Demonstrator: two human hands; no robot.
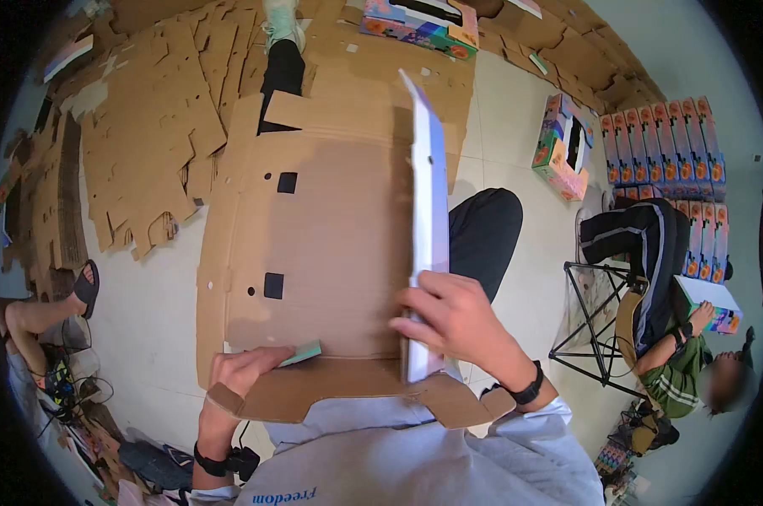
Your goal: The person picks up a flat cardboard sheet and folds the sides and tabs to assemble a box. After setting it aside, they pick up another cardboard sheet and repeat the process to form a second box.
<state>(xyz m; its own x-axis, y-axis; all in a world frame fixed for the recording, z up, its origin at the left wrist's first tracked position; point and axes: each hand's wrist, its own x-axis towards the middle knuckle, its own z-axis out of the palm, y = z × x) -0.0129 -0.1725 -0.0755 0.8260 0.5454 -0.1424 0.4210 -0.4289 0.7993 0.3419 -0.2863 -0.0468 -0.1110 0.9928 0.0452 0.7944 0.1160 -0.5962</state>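
A partly folded cardboard box (339, 228) lies over my lap, its plain brown inside facing up and two square holes near its left side. Its right panel (430, 185), white and bluish on the outer face, stands upright. My right hand (453, 316) grips this panel near its lower end, fingers wrapped over the edge. At the lower left corner, my left hand (245, 371) is closed on the near flap (280, 396), beside a small green tab (304, 352). Part of the left palm is hidden behind the cardboard.
Flat cardboard sheets (149, 126) are piled at the left. Printed boxes stand at the top (423, 29) and right (564, 148), with stacked boxes (664, 143) beyond. A seated person (676, 371) holds a box near a black-framed stool (601, 329). Another person's leg (48, 316) shows at left.
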